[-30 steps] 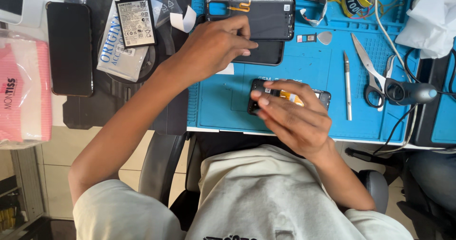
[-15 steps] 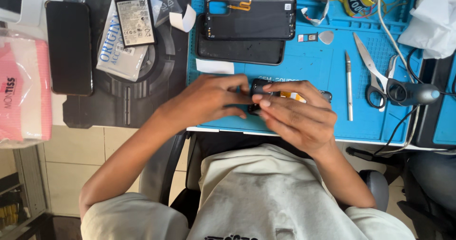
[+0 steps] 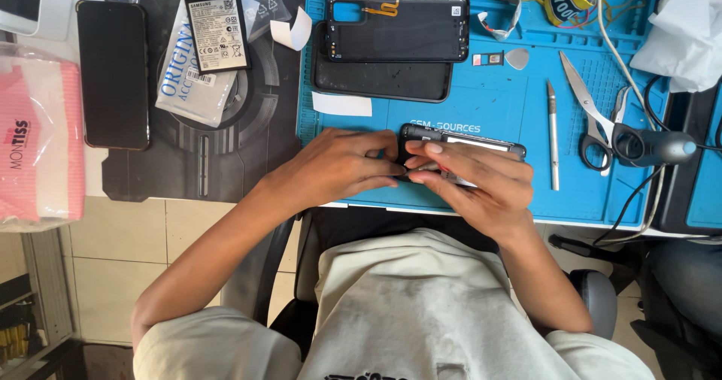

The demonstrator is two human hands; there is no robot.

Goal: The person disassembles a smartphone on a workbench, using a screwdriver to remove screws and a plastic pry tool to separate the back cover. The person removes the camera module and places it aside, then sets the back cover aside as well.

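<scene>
Head view: looking straight down at a repair bench, the person's torso at the bottom edge.
Opened phone: a dark phone body (image 3: 481,143) lies near the front edge of the blue work mat (image 3: 496,102), mostly covered by both hands.
Left hand: the left hand (image 3: 338,166) comes in from the left, its fingers curled against the phone's left end; the pinch itself is hidden, so I cannot tell how firmly it grips.
Right hand: the right hand (image 3: 477,181) lies over the phone's middle and right part, fingers bent onto it and meeting the left fingertips; how tightly it closes cannot be seen.
Just behind: a black back cover (image 3: 397,17) rests partly on a dark flat panel (image 3: 383,79), with a white paper slip (image 3: 342,104) beside them.
Right of the phone: a slim grey tool (image 3: 553,132) and scissors (image 3: 590,109) lie on the mat, then a dark handle with a cable (image 3: 650,145).
Left part of the bench: a black mat (image 3: 195,147) carries a battery (image 3: 218,30) on a clear packet, and a black phone (image 3: 113,72) lies face up.
Far left edge: a pink tissue pack (image 3: 37,139).
</scene>
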